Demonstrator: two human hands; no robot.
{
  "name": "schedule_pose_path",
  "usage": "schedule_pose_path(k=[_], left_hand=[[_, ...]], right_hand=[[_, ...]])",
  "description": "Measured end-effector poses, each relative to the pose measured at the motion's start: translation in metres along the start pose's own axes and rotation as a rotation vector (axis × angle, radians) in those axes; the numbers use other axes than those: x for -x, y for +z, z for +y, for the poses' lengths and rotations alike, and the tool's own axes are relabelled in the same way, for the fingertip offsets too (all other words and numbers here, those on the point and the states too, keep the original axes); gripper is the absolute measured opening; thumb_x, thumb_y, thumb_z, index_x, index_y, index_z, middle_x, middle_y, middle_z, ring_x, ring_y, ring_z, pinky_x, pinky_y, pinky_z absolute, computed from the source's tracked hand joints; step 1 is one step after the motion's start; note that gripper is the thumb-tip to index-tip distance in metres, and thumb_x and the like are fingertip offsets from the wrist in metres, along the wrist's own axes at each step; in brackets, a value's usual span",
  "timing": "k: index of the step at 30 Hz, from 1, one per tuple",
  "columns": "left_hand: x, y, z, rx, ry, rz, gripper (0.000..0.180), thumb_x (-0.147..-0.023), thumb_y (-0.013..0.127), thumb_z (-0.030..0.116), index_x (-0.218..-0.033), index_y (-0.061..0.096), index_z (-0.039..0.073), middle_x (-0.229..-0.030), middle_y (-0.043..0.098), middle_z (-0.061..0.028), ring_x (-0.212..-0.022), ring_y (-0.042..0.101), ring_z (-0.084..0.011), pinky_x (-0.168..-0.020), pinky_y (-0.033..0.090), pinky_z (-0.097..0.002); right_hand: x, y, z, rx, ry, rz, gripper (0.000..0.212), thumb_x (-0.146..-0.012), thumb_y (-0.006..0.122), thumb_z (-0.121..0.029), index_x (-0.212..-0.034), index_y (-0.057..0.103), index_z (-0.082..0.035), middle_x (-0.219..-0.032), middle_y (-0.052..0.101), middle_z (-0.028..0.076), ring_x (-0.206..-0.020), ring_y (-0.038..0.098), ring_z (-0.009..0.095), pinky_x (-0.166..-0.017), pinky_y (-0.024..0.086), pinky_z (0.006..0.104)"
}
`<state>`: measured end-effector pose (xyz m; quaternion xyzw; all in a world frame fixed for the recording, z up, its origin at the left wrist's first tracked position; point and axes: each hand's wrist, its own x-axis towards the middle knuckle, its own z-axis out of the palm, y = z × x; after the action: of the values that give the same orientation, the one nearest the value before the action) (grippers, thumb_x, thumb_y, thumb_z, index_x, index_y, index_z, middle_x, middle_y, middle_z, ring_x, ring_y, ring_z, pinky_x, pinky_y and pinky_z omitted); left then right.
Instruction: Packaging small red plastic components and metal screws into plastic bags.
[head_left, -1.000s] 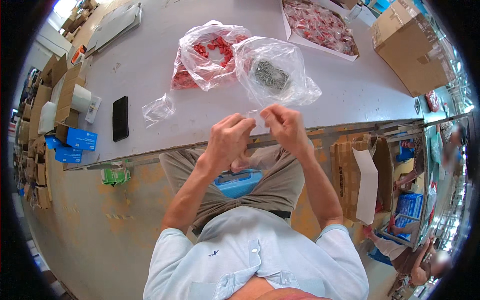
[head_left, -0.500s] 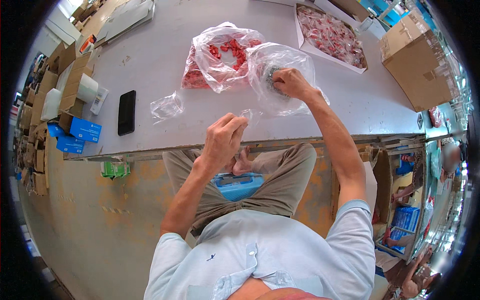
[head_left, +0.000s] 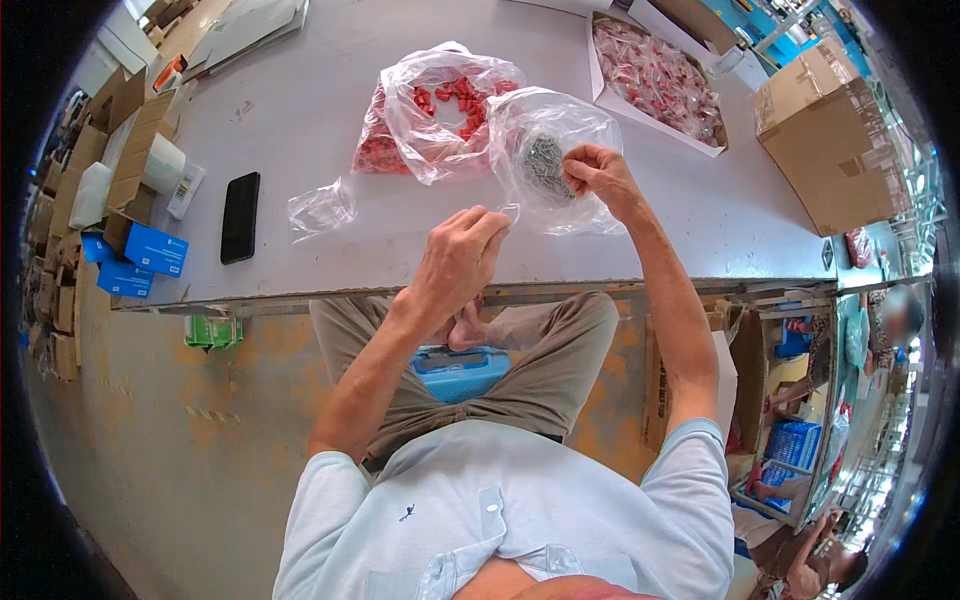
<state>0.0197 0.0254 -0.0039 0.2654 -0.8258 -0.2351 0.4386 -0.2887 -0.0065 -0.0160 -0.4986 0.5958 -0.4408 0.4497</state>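
Observation:
My left hand (head_left: pixel 465 247) is closed in a pinch on a small clear plastic bag (head_left: pixel 511 212) above the table's near edge; most of the bag is hidden by the fingers. Above an open clear bag (head_left: pixel 510 135), my right hand (head_left: pixel 603 180) has thumb and fingertips pressed together. What is between them is too small to make out. A heap of thin grey metal screws (head_left: pixel 545 165) lies in that bag, right beside my right fingertips. Touching it on the left is another open clear bag (head_left: pixel 398 100), full of small red plastic pieces (head_left: pixel 460 95).
Left on the table lie a crumpled clear bag (head_left: pixel 322 210) and a black phone (head_left: pixel 240 217). A shallow white box (head_left: pixel 715 150) of filled packets and a cardboard carton (head_left: pixel 825 140) stand at the right. Blue boxes (head_left: pixel 155 250) sit at the left edge.
My right hand has lifted out of the screws and drawn slightly right, uncovering the heap. My left hand, with the small bag, has moved a little right and up toward it.

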Motion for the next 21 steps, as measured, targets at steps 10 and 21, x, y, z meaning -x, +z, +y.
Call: schedule_pose_path(k=[10,21], left_hand=[[0.001,0.001,-0.001,-0.028,-0.022,-0.050,0.008,-0.093,0.070,0.002,-0.101,0.070,0.001,-0.086,0.067,-0.0124,-0.075,0.068,-0.0291,-0.068,0.055,-0.0406],[-0.003,-0.003,-0.003,-0.018,-0.014,-0.005,0.007,-0.092,0.070,0.002,-0.099,0.070,0.001,-0.086,0.067,-0.0135,-0.077,0.068,-0.0313,-0.068,0.055,-0.0415]], right_hand=[[-0.024,0.029,0.006,0.830,-0.202,-0.074,0.021,-0.087,0.072,-0.014,-0.105,0.076,-0.007,-0.091,0.075,0.020,-0.079,0.071,0.036,-0.078,0.056,0.0411],[-0.005,0.009,-0.006,0.070,-0.022,-0.050,0.011,-0.099,0.061,-0.003,-0.106,0.069,-0.001,-0.088,0.070,0.006,-0.071,0.066,0.011,-0.061,0.059,0.0257]])
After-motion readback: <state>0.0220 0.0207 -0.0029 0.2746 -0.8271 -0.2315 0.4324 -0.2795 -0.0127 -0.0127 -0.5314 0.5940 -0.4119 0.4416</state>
